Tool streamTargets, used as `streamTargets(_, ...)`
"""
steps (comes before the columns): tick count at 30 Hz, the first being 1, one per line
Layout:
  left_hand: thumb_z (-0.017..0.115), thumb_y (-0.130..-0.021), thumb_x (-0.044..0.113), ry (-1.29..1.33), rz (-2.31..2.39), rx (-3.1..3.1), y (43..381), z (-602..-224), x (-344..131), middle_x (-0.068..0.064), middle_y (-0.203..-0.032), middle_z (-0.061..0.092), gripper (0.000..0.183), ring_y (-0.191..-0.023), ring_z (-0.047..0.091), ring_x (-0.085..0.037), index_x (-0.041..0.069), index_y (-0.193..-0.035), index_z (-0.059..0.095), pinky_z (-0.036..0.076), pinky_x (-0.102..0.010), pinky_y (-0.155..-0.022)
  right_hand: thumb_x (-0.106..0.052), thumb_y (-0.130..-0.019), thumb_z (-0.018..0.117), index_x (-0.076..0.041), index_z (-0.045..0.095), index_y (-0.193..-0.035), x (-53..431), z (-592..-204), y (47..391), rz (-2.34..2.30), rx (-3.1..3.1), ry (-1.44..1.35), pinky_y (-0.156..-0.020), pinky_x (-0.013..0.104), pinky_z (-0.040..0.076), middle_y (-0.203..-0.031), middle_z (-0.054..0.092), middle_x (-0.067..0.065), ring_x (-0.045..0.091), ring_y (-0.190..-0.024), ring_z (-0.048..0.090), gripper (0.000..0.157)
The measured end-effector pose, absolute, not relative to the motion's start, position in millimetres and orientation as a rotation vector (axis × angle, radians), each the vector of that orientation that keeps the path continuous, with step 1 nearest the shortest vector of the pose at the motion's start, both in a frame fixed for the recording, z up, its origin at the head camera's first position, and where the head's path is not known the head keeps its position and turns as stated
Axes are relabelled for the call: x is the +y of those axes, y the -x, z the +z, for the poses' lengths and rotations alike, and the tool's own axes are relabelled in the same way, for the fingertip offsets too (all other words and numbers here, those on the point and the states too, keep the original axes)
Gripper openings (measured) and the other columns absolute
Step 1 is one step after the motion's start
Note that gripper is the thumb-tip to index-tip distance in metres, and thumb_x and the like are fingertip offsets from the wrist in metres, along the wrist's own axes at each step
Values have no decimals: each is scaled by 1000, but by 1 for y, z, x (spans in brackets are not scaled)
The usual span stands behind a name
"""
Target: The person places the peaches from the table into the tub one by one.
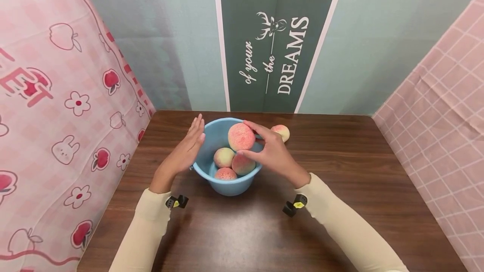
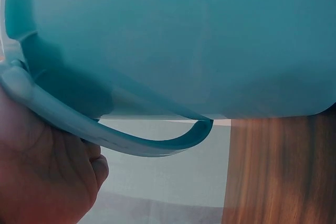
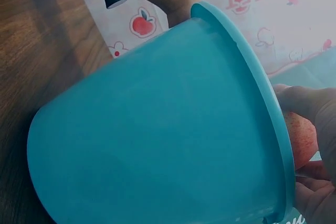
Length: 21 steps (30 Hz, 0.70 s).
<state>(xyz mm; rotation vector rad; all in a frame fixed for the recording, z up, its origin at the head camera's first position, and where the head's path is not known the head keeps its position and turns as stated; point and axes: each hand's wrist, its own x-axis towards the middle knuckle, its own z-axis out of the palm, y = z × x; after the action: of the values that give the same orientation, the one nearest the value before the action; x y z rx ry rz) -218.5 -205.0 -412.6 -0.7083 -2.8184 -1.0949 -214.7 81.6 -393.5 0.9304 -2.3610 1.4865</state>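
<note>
The held peach [image 1: 241, 137] is round and rosy pink with pale yellowish speckles, its skin grainy. It is at the mouth of the blue bucket [image 1: 231, 189], toward the far right side; the right hand [image 1: 275, 151] grips it between thumb and fingers. The left hand [image 1: 185, 148] grasps nothing: its fingers stand straight up beside the left rim, and whether it touches the bucket I cannot tell.

Three more peaches lie inside: a pale yellow peach [image 1: 224, 157] with a pink blush, a duller red peach [image 1: 243, 165] next to it, and a coarse pink peach [image 1: 225, 174] nearest the person. A yellow-and-pink peach [image 1: 282, 132] sits on the table, behind the right hand.

The bucket is smooth and looks like plastic, narrowing to its base, with a thick rolled rim and a curved handle [image 2: 142, 148] hanging down its side. Between the held peach and the bucket's left inner wall there is a gap. The dark wood-grain table [image 1: 340, 171] runs wide to the right of the bucket and toward the person; its far edge meets a green printed cloth [image 1: 242, 100].
</note>
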Motion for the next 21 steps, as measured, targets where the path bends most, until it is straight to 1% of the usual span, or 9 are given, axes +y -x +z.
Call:
streamTargets(5, 20, -104, 40, 710, -1097, -2824, 218, -413, -205, -2, -158, -6, 57, -143, -10, -15, 15, -151, 1, 8, -51, -113, -23, -66, 87, -14, 48, -139, 77, -396, 215, 1449, -2378, -957, -85, 32, 51, -131, 54, -5, 10, -113, 55, 83)
streamTargets(10, 20, -104, 40, 713, -1103, -2829, 218, -414, -205, -4, -158, -6, 57, -142, -11, -15, 17, -151, 0, 7, -51, -113, -21, -65, 88, -14, 48, -139, 75, -400, 214, 1405, -2391, -963, -84, 31, 51, -131, 54, -5, 9, -113, 55, 84)
streamTargets(13, 20, -104, 41, 719, -1092, -2821, 218, -415, -206, -5, -158, -5, 57, -142, -11, -15, 16, -151, 0, 8, -52, -113, -23, -66, 87, -15, 47, -139, 74, -400, 213, 1405, -2392, -971, -84, 31, 51, -131, 54, -5, 10, -113, 54, 84)
streamTargets(17, 19, -104, 40, 727, -1087, -2812, 218, -415, -206, -1, -158, -7, 57, -143, -11, -15, 15, -151, 1, 8, -53, -112, -25, -67, 86, -13, 48, -139, 72, -398, 212, 1415, -2400, -985, -84, 33, 51, -133, 53, -4, 10, -114, 54, 82)
streamTargets(19, 19, -104, 40, 725, -1090, -2814, 218, -415, -207, 1, -158, -8, 56, -143, -11, -15, 16, -151, 1, 8, -53, -112, -21, -67, 86, -10, 48, -138, 71, -398, 212, 1424, -2399, -992, -84, 34, 51, -133, 53, -2, 12, -115, 54, 81)
streamTargets(21, 19, -104, 40, 725, -1091, -2817, 218, -415, -207, 3, -157, -9, 56, -143, -11, -14, 16, -151, 0, 7, -52, -113, -20, -69, 85, -11, 49, -138, 71, -398, 213, 1443, -2382, -999, -85, 36, 51, -132, 54, 2, 15, -115, 55, 78)
